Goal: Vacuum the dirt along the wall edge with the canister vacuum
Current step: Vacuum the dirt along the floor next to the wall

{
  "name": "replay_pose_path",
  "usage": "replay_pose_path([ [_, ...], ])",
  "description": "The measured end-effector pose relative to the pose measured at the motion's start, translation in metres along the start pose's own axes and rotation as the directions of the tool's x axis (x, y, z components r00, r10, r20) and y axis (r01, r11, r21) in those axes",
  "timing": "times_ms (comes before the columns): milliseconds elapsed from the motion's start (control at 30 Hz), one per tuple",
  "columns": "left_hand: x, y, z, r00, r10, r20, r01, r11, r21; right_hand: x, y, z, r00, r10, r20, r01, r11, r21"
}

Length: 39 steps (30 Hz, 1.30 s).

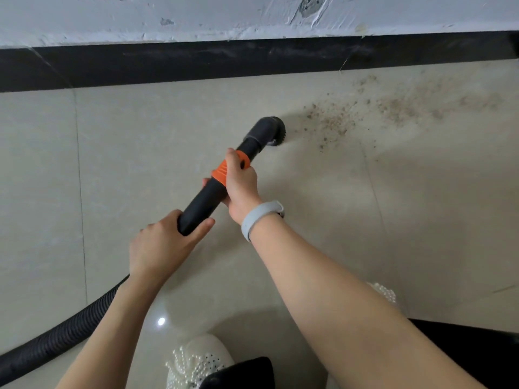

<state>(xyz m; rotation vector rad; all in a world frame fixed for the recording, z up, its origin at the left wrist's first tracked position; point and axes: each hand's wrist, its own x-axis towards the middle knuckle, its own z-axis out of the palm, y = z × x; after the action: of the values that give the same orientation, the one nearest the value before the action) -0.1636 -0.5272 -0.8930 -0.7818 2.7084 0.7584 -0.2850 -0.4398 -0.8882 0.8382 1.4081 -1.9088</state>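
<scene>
Both hands wrap the wand (pixel 206 196): left hand (pixel 163 242) low, right hand (pixel 241 183) at the orange collar. Brush head (pixel 271 130) sits just left of the dirt (pixel 393 108), so I'd sweep slowly rightward, bristles flat, then hug the baseboard (pixel 196 63).

Floor (pixel 168 136): pale beige glossy tiles, thin grout lines; meets a black skirting strip (pixel 196 63) at the wall base. Dirt (pixel 393 108): brown gritty scatter on the tiles at upper right, near the skirting. Round brush nozzle (pixel 276 130) sits just left of the scatter's edge. Ribbed black hose (pixel 56 338) at lower left. White beaded shoe (pixel 196 360) stands at bottom centre; a small light glare beside it.
</scene>
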Motion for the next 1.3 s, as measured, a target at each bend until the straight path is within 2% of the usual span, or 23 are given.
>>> replay_pose_path([
  [133, -0.038, -0.020, 0.010, 0.986, 0.073, 0.153, -0.077, 0.997, 0.022, -0.035, 0.041, -0.028, 0.986, -0.099, -0.132, 0.114, 0.987, 0.110],
  [233, -0.065, -0.041, 0.015, 0.970, 0.112, 0.215, -0.120, 0.993, 0.022, -0.063, 0.069, -0.045, 0.981, -0.101, -0.167, 0.127, 0.979, 0.157],
  [367, -0.076, -0.061, 0.011, 0.986, 0.075, 0.147, -0.071, 0.997, -0.030, -0.069, 0.081, -0.029, 0.993, -0.063, -0.100, 0.074, 0.991, 0.115],
  [467, -0.059, -0.060, 0.006, 0.999, 0.018, 0.048, -0.016, 0.999, -0.028, -0.054, 0.066, -0.006, 0.996, -0.078, -0.034, 0.080, 0.994, 0.072],
  [533, -0.042, -0.052, 0.004, 0.999, 0.012, 0.040, -0.012, 1.000, -0.004, -0.045, 0.053, -0.001, 0.998, -0.065, -0.023, 0.067, 0.996, 0.067],
  [600, -0.030, -0.039, 0.007, 0.996, 0.035, 0.077, -0.039, 0.998, 0.048, -0.039, 0.043, -0.009, 0.994, -0.083, -0.077, 0.091, 0.991, 0.103],
  [767, -0.015, 0.007, 0.031, 0.966, 0.209, 0.153, -0.234, 0.957, 0.170, -0.027, 0.023, -0.055, 0.937, -0.129, -0.326, 0.195, 0.964, 0.179],
  [900, 0.012, 0.036, 0.039, 0.930, 0.281, 0.235, -0.320, 0.936, 0.145, -0.012, 0.001, -0.068, 0.890, -0.128, -0.438, 0.238, 0.949, 0.205],
  [967, 0.027, 0.039, 0.037, 0.937, 0.268, 0.224, -0.299, 0.947, 0.115, -0.003, -0.011, -0.061, 0.899, -0.141, -0.415, 0.242, 0.949, 0.201],
  [1067, 0.041, 0.033, 0.030, 0.969, 0.209, 0.131, -0.219, 0.973, 0.076, 0.012, -0.024, -0.035, 0.933, -0.153, -0.325, 0.210, 0.967, 0.147],
  [1200, 0.052, 0.017, 0.020, 0.996, 0.083, 0.030, -0.083, 0.996, -0.016, 0.029, -0.032, 0.008, 0.971, -0.129, -0.201, 0.126, 0.992, -0.029],
  [1300, 0.066, 0.009, 0.010, 0.999, 0.031, 0.020, -0.029, 0.997, -0.076, 0.036, -0.038, 0.033, 0.985, -0.090, -0.144, 0.074, 0.991, -0.113],
])
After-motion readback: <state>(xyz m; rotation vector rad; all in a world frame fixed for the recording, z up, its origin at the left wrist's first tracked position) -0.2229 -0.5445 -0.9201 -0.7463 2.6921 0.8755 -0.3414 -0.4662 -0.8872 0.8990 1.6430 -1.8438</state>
